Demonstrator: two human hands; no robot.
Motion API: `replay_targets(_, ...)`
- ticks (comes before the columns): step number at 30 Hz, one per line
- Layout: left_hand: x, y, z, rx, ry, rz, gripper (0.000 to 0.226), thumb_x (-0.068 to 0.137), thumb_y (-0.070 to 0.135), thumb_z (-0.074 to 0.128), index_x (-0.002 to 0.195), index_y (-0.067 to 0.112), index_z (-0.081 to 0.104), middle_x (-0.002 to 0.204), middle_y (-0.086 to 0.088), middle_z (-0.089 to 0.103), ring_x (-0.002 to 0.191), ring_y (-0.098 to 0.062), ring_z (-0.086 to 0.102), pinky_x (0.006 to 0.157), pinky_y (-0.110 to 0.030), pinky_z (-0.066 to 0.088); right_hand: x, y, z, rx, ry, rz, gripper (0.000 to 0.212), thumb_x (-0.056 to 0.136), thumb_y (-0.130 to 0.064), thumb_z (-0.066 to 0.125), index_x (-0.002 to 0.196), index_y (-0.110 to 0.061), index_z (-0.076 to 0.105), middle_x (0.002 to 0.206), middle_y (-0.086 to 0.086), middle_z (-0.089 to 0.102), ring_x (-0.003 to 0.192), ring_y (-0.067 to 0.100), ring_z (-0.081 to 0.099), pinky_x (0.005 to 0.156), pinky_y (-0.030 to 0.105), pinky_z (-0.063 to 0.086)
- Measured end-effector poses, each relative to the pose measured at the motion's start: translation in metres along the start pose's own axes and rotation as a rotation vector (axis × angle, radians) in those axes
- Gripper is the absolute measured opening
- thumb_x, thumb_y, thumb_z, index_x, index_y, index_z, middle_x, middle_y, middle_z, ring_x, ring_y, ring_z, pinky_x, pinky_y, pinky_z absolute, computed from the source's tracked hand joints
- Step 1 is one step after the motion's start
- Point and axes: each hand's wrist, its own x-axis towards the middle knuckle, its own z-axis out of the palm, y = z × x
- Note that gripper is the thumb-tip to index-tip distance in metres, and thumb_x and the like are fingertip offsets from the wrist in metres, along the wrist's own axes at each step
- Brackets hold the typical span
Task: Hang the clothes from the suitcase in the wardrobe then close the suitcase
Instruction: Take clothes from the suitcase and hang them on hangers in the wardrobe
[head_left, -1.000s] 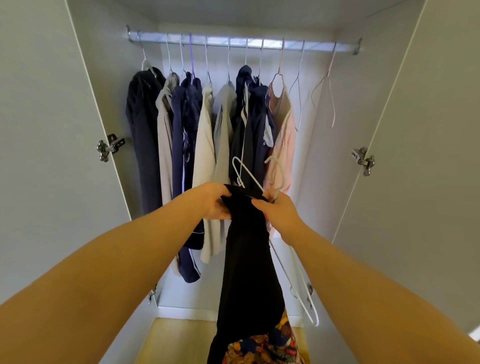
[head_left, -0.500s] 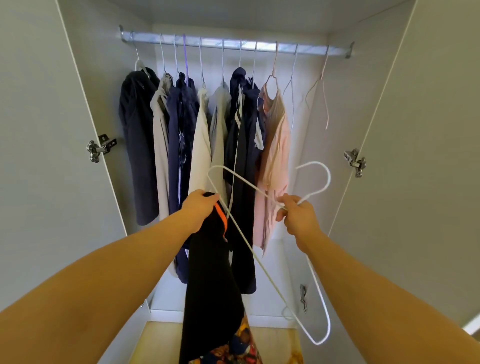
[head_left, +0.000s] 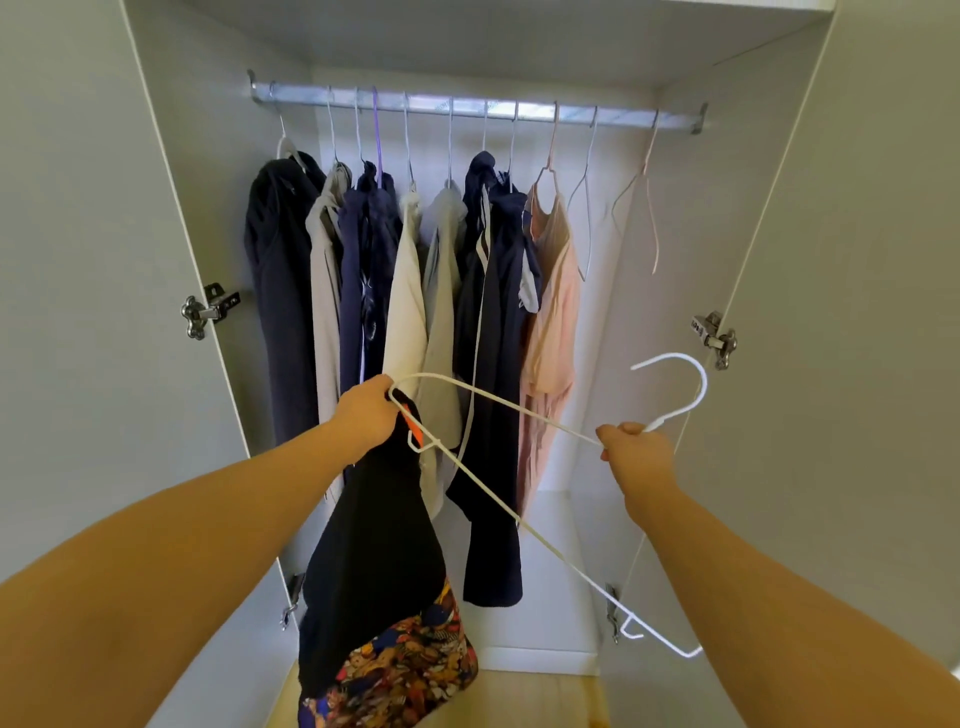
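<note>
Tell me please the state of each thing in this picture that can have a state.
Wardrobe doors, both open.
Rail, carries hung clothes and two empty hangers.
Left hand, grips the black garment top and one end of the white hanger.
Right hand, grips the hanger's neck below the hook.
White hanger, off the rail, tilted.
Black garment, hanging down, not on the rail.

Bare left forearm (head_left: 182, 551) at lower left, bare right forearm (head_left: 769, 603) at lower right; left hand (head_left: 366, 415) and right hand (head_left: 641, 452) bare, ungloved.
</note>
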Motion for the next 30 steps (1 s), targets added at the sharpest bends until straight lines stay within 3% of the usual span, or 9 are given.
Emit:
replay_targets(4, 0.001, -0.005, -0.012, -0.013, -0.024, 0.07, 0.017, 0.098, 0.005, 0.039, 0.095, 0.01, 0.054, 0.079, -0.004, 0.051, 0.076, -0.018, 0.046, 0.062, -0.021, 0.039, 0.0, -0.004, 0.004, -0.01, 0.019, -0.048, 0.04, 0.086, -0.003, 0.048, 0.051, -0.013, 0.031, 0.057, 0.005, 0.041, 0.049, 0.016, 0.028, 0.049, 0.025, 0.025)
replay_targets(7, 0.005, -0.009, -0.019, -0.155, -0.006, -0.007, 0.02, 0.097, 0.002, 0.04, 0.095, 0.013, 0.057, 0.092, -0.01, 0.055, 0.085, -0.023, 0.049, 0.069, -0.028, 0.043, 0.001, -0.007, 0.008, -0.046, 0.037, -0.106, 0.04, 0.084, -0.004, 0.048, 0.051, -0.015, 0.028, 0.056, 0.005, 0.034, 0.049, 0.017, 0.025, 0.05, 0.026, 0.023)
replay_targets(10, 0.006, -0.012, -0.023, -0.306, -0.082, -0.108, 0.021, 0.098, 0.004, 0.039, 0.094, 0.014, 0.057, 0.087, -0.011, 0.055, 0.075, -0.019, 0.049, 0.063, -0.024, 0.04, 0.0, -0.01, 0.011, -0.077, 0.052, -0.162, 0.04, 0.085, -0.005, 0.049, 0.052, -0.015, 0.028, 0.053, 0.004, 0.028, 0.049, 0.016, 0.023, 0.049, 0.024, 0.022)
replay_targets(13, 0.007, -0.015, -0.024, -0.334, -0.106, -0.14, 0.02, 0.099, 0.009, 0.039, 0.1, 0.015, 0.058, 0.087, -0.012, 0.055, 0.078, -0.022, 0.048, 0.064, -0.026, 0.038, -0.004, -0.013, 0.013, -0.096, 0.089, -0.212, 0.043, 0.087, -0.006, 0.048, 0.05, -0.014, 0.027, 0.051, 0.002, 0.025, 0.047, 0.015, 0.022, 0.047, 0.024, 0.021)
replay_targets(17, 0.008, -0.019, -0.021, -0.245, -0.084, -0.116, 0.019, 0.1, 0.011, 0.038, 0.103, 0.017, 0.056, 0.087, -0.01, 0.054, 0.077, -0.023, 0.047, 0.06, -0.025, 0.037, -0.009, -0.027, 0.01, -0.178, 0.124, -0.361, 0.048, 0.09, -0.007, 0.045, 0.047, -0.016, 0.025, 0.048, 0.003, 0.022, 0.046, 0.016, 0.02, 0.046, 0.026, 0.017)
replay_targets(20, 0.009, -0.023, -0.014, -0.195, -0.022, -0.087, 0.023, 0.099, 0.01, 0.037, 0.109, 0.013, 0.057, 0.087, -0.008, 0.054, 0.066, -0.015, 0.045, 0.056, -0.023, 0.036, -0.008, -0.033, 0.01, -0.214, 0.036, -0.4, 0.049, 0.089, -0.007, 0.047, 0.046, -0.016, 0.025, 0.048, 0.002, 0.023, 0.046, 0.016, 0.021, 0.047, 0.025, 0.019)
replay_targets(24, 0.005, -0.022, -0.007, -0.078, 0.05, 0.002, 0.026, 0.098, 0.008, 0.037, 0.114, 0.009, 0.057, 0.094, -0.007, 0.054, 0.07, -0.015, 0.047, 0.06, -0.02, 0.038, -0.001, -0.029, 0.007, -0.249, -0.091, -0.363, 0.047, 0.087, -0.006, 0.049, 0.047, -0.016, 0.026, 0.051, 0.004, 0.029, 0.049, 0.017, 0.023, 0.052, 0.025, 0.023)
replay_targets(27, -0.004, -0.015, -0.004, 0.076, 0.026, 0.121, 0.026, 0.098, 0.008, 0.037, 0.114, 0.008, 0.057, 0.094, -0.009, 0.057, 0.078, -0.021, 0.052, 0.063, -0.025, 0.043, 0.001, -0.027, 0.009, -0.302, -0.159, -0.351, 0.048, 0.089, -0.011, 0.05, 0.046, -0.016, 0.028, 0.053, 0.004, 0.033, 0.05, 0.018, 0.027, 0.054, 0.026, 0.028)
replay_targets(30, -0.011, -0.01, 0.007, 0.266, -0.041, 0.259, 0.025, 0.098, 0.012, 0.039, 0.113, 0.011, 0.058, 0.102, -0.014, 0.061, 0.086, -0.026, 0.058, 0.078, -0.038, 0.051, -0.001, -0.032, 0.02, -0.406, -0.212, -0.382, 0.048, 0.093, -0.025, 0.052, 0.049, -0.014, 0.036, 0.054, 0.005, 0.041, 0.049, 0.017, 0.035, 0.056, 0.027, 0.034)
